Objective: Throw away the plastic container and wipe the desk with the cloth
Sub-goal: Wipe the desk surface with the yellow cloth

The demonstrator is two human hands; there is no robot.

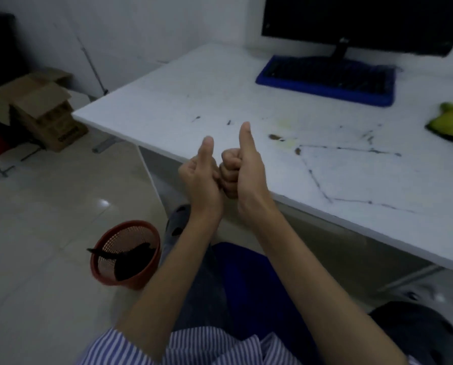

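Holding both hands [220, 172] fisted, empty, thumbs up, touching beside stained table [220, 101]; cloth [451, 122] cut off right; box [59, 127] print unreadable.

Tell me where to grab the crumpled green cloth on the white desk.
Pinch the raised crumpled fold of the green cloth from above with the right hand, the nearer one. It lies loosely bunched on the white desk, partly cut off at the frame's edge.

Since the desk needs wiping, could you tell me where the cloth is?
The green cloth lies on the white desk at the far right edge of the head view, right of the blue keyboard.
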